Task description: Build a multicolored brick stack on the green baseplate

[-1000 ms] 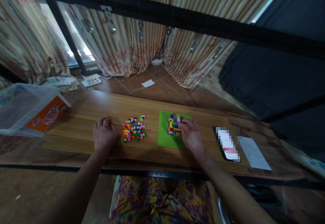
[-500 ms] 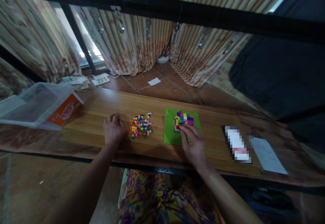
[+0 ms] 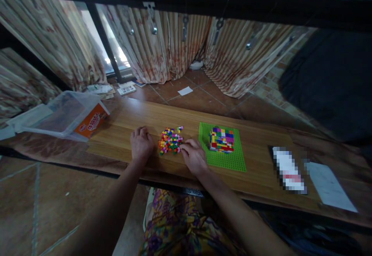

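Observation:
A loose pile of small coloured building bricks (image 3: 170, 141) lies on the wooden table. At its right edge is my right hand (image 3: 194, 157), thumb and fingertips pinched together against the outermost bricks; whatever is between them is too small to make out. My left hand (image 3: 142, 144) rests curled on the tabletop, left of the pile and apart from it. On a green studded baseplate (image 3: 226, 162) stands a block-shaped build of many-coloured bricks (image 3: 221, 140), with neither hand touching it.
A clear plastic bin (image 3: 65, 112) with an orange label lies at the table's left end. To the right are a phone-like item (image 3: 289, 170), blurred out, and a white sheet (image 3: 331, 186). A dark bar (image 3: 186, 2) crosses above, and striped curtains (image 3: 174, 50) hang beyond.
My right hand has left the brick build and moved left to the pile, so the build is now uncovered. My left hand stays curled on the table. The view has shifted slightly.

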Tool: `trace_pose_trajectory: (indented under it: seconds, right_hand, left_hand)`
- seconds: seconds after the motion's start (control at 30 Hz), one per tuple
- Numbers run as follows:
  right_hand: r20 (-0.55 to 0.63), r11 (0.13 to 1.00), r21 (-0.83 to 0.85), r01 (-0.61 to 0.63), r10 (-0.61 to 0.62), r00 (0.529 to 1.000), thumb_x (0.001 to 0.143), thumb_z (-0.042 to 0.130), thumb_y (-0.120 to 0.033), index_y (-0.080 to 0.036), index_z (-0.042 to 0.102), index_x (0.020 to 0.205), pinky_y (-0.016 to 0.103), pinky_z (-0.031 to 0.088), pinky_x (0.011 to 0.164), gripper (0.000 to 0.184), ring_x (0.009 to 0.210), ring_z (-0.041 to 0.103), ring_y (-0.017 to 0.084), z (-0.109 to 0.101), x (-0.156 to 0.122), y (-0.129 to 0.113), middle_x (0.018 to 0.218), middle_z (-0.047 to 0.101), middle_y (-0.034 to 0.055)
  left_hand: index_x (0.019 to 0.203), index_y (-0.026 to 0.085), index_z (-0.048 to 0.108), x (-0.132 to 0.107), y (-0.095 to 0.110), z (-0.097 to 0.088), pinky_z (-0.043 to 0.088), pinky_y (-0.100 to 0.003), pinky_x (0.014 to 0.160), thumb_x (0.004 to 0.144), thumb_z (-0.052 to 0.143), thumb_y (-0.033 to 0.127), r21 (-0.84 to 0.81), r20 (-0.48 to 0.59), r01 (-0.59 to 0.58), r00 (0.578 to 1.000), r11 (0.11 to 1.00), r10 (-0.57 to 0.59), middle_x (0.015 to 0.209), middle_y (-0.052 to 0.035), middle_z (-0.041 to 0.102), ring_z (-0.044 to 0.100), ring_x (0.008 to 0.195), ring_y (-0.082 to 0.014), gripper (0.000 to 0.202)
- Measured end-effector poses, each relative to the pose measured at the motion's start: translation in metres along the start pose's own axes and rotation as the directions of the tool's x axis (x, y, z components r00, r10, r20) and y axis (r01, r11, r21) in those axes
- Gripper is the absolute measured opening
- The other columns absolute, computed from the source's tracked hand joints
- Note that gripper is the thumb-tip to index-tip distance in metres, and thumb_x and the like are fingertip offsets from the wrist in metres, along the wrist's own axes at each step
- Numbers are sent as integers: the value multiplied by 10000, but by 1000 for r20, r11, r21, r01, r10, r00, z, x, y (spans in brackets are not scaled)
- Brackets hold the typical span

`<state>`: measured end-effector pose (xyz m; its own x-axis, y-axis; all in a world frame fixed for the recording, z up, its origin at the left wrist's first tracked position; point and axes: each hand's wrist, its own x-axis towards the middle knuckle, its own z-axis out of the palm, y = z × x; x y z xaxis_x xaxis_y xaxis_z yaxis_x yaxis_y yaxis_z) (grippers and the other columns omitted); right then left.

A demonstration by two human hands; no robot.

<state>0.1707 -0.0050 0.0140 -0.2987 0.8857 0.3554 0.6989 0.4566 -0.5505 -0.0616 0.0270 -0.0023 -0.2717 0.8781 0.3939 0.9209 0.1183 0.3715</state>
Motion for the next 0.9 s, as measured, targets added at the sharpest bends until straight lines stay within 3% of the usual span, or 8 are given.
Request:
trace_pose_trajectory:
  seconds: [0.2,0.33,0.53,0.73,0.9]
  right_hand:
    - [-2,999,16,-33,33,999,893,577,-150,-245,719,810,333,461,840,190,928,554,212,7,2,2,936,648,41]
    - [-46,998,65,-12,15,999,900,573,-146,-232,713,795,334,464,842,195,922,560,207,2,2,-3,927,650,44]
    - [-227,996,88,-31,50,973,934,546,-229,-239,730,889,362,482,877,190,955,585,208,-37,-7,1,989,650,57]
    - [-391,989,1,-148,136,910,921,566,-311,-235,738,878,407,477,906,192,993,591,225,-83,-18,40,1014,649,68]
    - [-430,975,-59,-215,170,887,915,556,-342,-227,751,838,435,466,915,239,994,575,241,-95,-18,70,1002,646,83]
  left_hand:
    - [1095,104,652,0,2,-1,415,-441,996,865,427,201,27,2,10,1000,1000,-10,1174,-167,636,551,1100,-321,336]
    - [1096,112,652,0,1,-1,420,-434,981,865,424,213,36,-8,2,1000,999,-2,1166,-161,639,556,1081,-322,340]
    - [1086,103,649,1,-2,1,416,-453,975,868,407,218,36,-18,-23,1000,999,23,1158,-176,640,555,1077,-326,346]
    - [1065,102,655,2,-3,3,417,-461,975,866,410,217,39,-16,-29,999,999,30,1148,-184,645,559,1076,-326,336]
    - [1069,115,652,2,-3,2,411,-463,978,870,408,224,18,-33,-26,999,1000,26,1147,-175,641,561,1075,-322,333]
